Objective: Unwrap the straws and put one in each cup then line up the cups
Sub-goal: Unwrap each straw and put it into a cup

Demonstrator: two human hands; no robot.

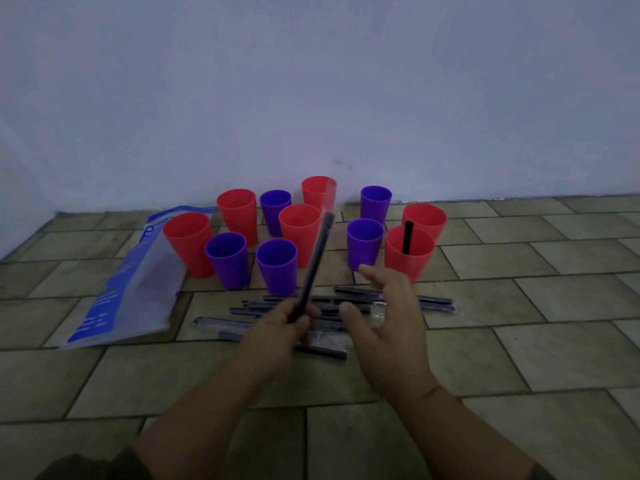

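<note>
Several red and purple cups stand clustered on the tiled floor near the wall. One red cup (408, 254) at the right holds a black straw (407, 237). My left hand (277, 327) grips the lower end of a wrapped black straw (315, 265), which points up and away over the cups; its clear wrapper end is blurred. My right hand (384, 317) hovers beside it with its fingers spread, holding nothing. Under both hands lies a pile of wrapped straws (346, 303) on the floor.
A blue and white plastic bag (131, 285) lies flat at the left of the cups. A pale wall (311, 98) rises just behind the cups. Bare tiled floor (536, 323) stretches to the right and in front.
</note>
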